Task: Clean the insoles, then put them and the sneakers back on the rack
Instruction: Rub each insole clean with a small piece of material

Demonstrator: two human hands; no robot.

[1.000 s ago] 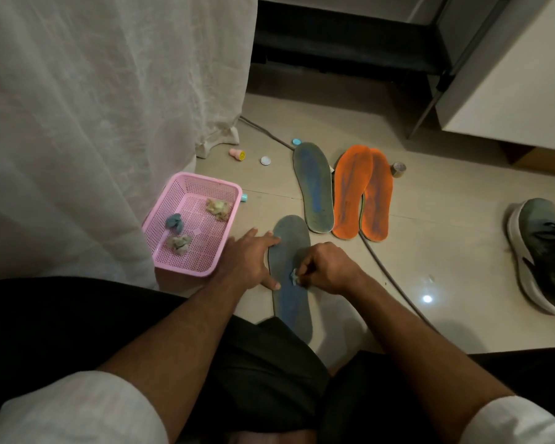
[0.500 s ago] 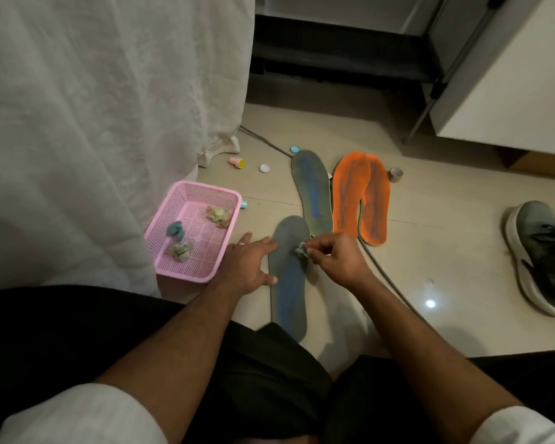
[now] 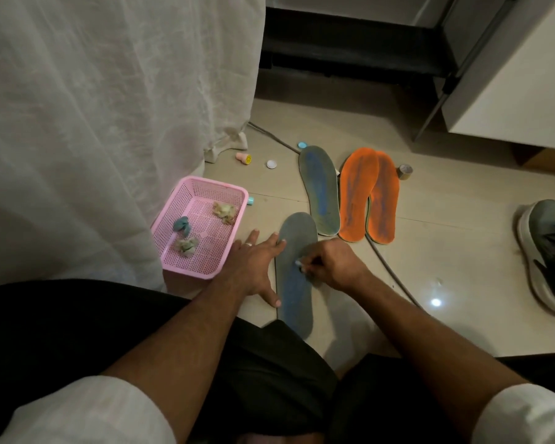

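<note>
Near insole: long grey-blue foam insole [image 3: 297,293] flat on the pale tiled floor [image 3: 446,251], toe end away from the person, heel end at the edge of the dark trousers [image 3: 269,379]. Surface dull grey at the rim, with a brighter blue streak down the middle.
Left hand: left hand [image 3: 253,267] flat on the floor and the insole's left edge, fingers spread and straight, fingertips on the toe end, thumb at the edge lower down; holds nothing. A ring sits on one finger.
Right hand: right hand [image 3: 330,264] over the middle of the near insole, fingers curled, pinching a small pale wad [image 3: 300,266] pressed to the surface. What the wad is made of cannot be told.
Second insole: matching grey insole with a blue centre stripe [image 3: 319,190], flat, just beyond the near one, its heel close to the near one's toe.
Orange pair: two orange insoles [image 3: 369,195] side by side, overlapping slightly, just right of the second insole; grey smudges run along their middles.
Sneaker: grey-green sneaker with white sole [image 3: 548,254] at the right edge, well apart from the insoles, partly cut off.
Basket: pink perforated plastic basket [image 3: 186,270] left of the left hand, beside the white curtain [image 3: 109,123]; holds three crumpled wads, one teal, two pale.
Cable: grey cable [image 3: 394,277] on the floor, passing under the orange pair.
Small items: bottle caps and a roll of tape [image 3: 405,172] near the far insole ends.
</note>
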